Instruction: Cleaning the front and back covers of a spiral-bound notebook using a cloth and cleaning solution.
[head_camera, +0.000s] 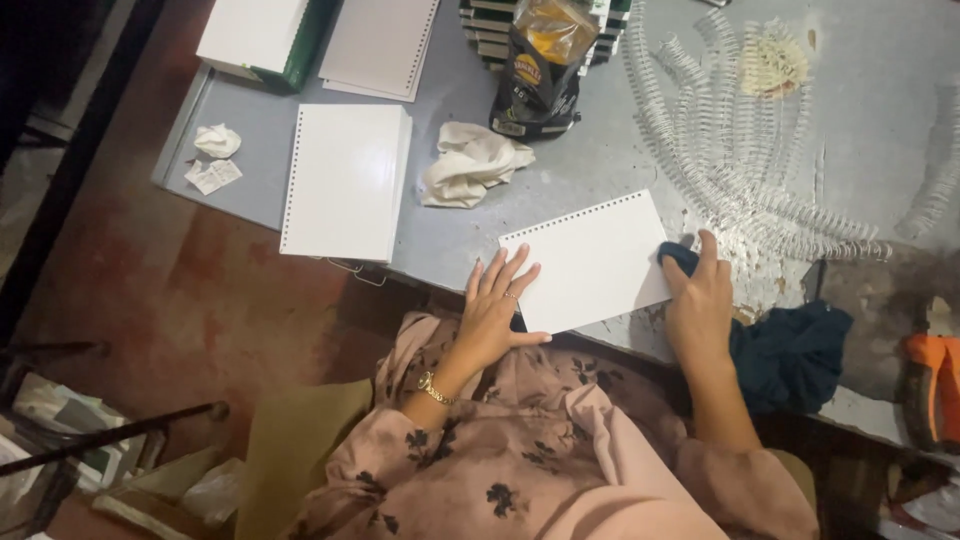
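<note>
White punched paper dominates a grey metal table (600, 160), where a person presses a stack of hole-punched sheets (590, 262) flat at the near edge. The left hand (497, 305) lies open, fingers spread, on the stack's lower left corner, gripping nothing. The right hand (700, 300) rests at the stack's right edge, fingers curled around a dark blue cloth (790, 350) that trails off to the right.

Silver spiral binding coils (730, 170) lie loose in a heap just beyond the right hand. A second punched stack (345, 180) sits well apart at left, a crumpled white rag (470, 165) between the two. At the far edge a dark snack bag (540, 70), open at the top with yellow contents showing, leans against stacked notebooks (485, 35). Crumpled paper scraps (213, 155) lie at the left corner.
</note>
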